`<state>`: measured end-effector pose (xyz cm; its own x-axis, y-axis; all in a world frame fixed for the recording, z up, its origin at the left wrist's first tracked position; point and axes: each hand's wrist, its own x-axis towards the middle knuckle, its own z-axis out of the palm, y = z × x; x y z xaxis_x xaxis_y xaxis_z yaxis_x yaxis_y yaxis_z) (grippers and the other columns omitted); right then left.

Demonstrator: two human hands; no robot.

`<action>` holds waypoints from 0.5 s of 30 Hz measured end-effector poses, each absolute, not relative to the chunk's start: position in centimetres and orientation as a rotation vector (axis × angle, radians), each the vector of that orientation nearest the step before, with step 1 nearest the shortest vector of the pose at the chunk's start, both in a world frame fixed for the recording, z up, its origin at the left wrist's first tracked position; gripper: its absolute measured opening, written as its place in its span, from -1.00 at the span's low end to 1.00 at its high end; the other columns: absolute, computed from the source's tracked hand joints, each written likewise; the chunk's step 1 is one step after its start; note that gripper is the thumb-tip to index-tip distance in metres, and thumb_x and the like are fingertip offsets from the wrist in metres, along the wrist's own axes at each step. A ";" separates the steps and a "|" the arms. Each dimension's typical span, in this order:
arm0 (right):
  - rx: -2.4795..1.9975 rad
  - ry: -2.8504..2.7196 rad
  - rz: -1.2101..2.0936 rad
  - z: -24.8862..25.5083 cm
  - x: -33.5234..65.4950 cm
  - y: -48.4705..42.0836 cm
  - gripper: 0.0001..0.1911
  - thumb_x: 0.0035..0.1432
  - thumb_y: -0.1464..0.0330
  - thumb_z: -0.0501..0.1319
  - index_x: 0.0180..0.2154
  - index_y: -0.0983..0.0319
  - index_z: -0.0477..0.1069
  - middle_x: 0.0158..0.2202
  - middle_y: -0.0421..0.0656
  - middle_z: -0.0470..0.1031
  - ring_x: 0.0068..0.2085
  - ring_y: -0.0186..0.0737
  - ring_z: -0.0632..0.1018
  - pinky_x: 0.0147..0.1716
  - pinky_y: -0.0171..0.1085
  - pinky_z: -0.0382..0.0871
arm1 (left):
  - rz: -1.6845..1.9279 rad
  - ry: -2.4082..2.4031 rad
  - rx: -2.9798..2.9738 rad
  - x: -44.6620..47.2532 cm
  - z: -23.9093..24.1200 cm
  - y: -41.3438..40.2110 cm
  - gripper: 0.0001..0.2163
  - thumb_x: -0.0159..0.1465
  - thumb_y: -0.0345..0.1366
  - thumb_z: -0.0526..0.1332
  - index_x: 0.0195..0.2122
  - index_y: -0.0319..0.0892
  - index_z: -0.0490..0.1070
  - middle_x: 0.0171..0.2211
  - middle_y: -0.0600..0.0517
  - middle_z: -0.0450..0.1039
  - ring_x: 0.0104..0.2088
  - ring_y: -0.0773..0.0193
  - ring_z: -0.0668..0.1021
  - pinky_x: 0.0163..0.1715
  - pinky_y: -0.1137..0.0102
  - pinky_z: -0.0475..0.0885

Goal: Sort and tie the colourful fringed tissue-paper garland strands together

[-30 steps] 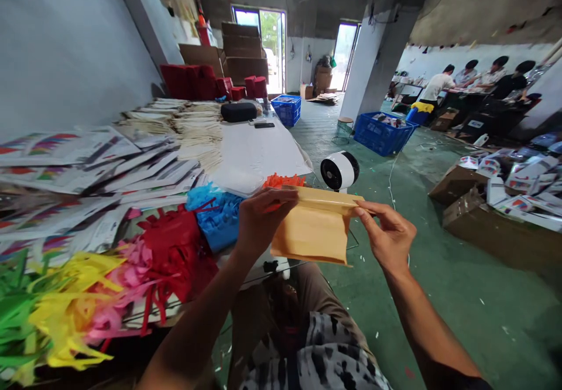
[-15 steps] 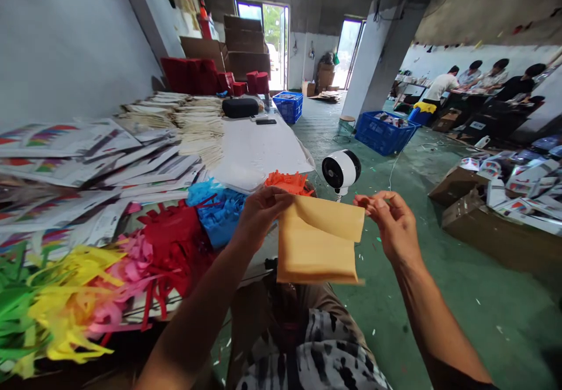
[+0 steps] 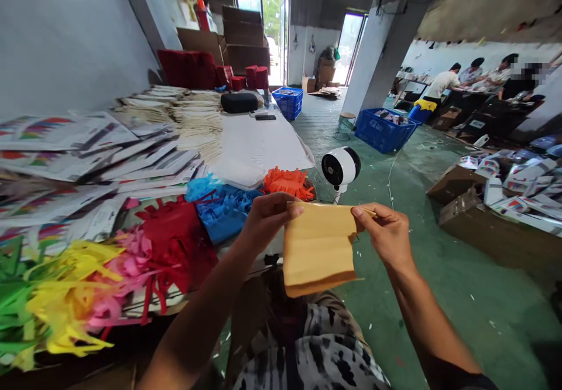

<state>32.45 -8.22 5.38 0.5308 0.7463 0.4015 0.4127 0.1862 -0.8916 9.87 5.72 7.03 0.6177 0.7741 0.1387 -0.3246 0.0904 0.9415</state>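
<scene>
A sheet of yellow-orange paper [image 3: 319,246], creased and seemingly folded into layers, hangs above my lap. My left hand [image 3: 273,214] pinches its upper left corner between thumb and fingers. At the upper right corner my right hand [image 3: 384,226] is closed on the same paper, thumb towards me. Just behind the paper, on the table edge, lies a bundle of orange fringed paper [image 3: 288,184]. Left of my left hand are blue fringed paper [image 3: 223,205] and red fringed paper [image 3: 180,243].
Pink strips [image 3: 138,249], yellow strips [image 3: 72,296] and green strips [image 3: 15,302] lie at the left. Flat printed packs [image 3: 61,144] are piled behind. A fan [image 3: 340,166] stands beyond the paper. Boxes [image 3: 487,220] and a blue crate [image 3: 381,132] stand right; several people work farther back.
My right hand has moved left and taken hold of the paper's upper right corner. The paper has dropped slightly and its lower layers have parted.
</scene>
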 end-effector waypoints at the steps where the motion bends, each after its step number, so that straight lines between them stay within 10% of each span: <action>1: -1.443 -1.084 0.307 5.3 32.5 -8.3 -0.74 0.21 0.10 0.44 -0.34 0.16 0.68 -0.43 -0.23 0.62 -0.41 -0.31 0.52 -0.40 -0.34 0.35 | 0.869 0.453 1.215 9.8 7.0 5.6 -0.74 -0.03 -0.23 0.61 -0.38 -0.21 0.65 -0.41 0.01 0.66 -0.42 0.31 0.61 -0.36 0.46 0.47; 8: -1.434 -1.089 0.184 5.4 31.9 -8.9 -0.74 0.24 0.12 0.42 -0.36 0.15 0.66 -0.46 -0.26 0.60 -0.44 -0.32 0.51 -0.40 -0.34 0.34 | 0.730 0.461 1.139 10.4 7.1 4.5 -0.53 -0.03 -0.18 0.60 -0.06 -0.14 0.69 -0.24 -0.04 0.70 -0.28 0.18 0.68 -0.24 0.39 0.53; 15: -1.438 -1.105 0.146 4.8 32.0 -9.2 -0.80 0.23 0.16 0.43 -0.32 0.13 0.70 -0.48 -0.26 0.59 -0.46 -0.32 0.50 -0.41 -0.33 0.36 | 0.795 0.619 1.076 11.7 6.5 3.1 -0.65 -0.02 -0.04 0.57 -0.42 -0.25 0.68 -0.47 -0.03 0.63 -0.50 0.20 0.61 -0.43 0.35 0.50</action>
